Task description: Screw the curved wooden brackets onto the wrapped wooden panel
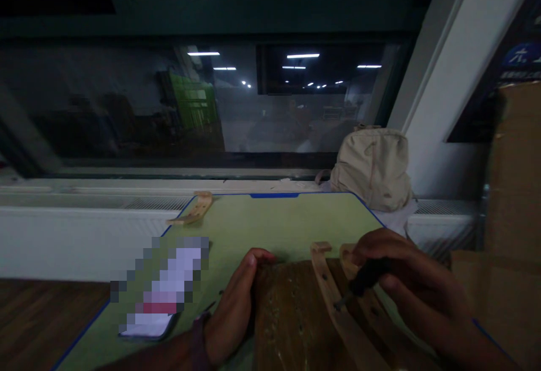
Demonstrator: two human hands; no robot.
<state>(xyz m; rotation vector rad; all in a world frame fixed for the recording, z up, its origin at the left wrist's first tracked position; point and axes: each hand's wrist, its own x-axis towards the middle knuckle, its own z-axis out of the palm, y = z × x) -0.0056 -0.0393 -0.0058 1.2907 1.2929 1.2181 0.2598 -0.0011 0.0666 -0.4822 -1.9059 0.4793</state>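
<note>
In the head view, a brown wooden board [287, 314] with rows of small marks lies before me. Along its left edge and far left corner my left hand [232, 309] is wrapped, bracing it. Two pale wooden strips run over the board's right part: the nearer-to-middle wooden strip [326, 283] and a second strip [374, 310] beside it. My right hand [409, 281] is closed around the black handle of a screwdriver [363, 278]. The screwdriver's tip is at a dark screw or hole [337, 306] in the first strip. The fingers partly hide the second strip's far end.
A phone [169, 292], blurred out, lies left on the green table [262, 219]. A curved wooden piece [196, 210] with holes rests at the far left edge. Behind are a beige backpack [372, 165] and a window; cardboard [513, 219] stands at right.
</note>
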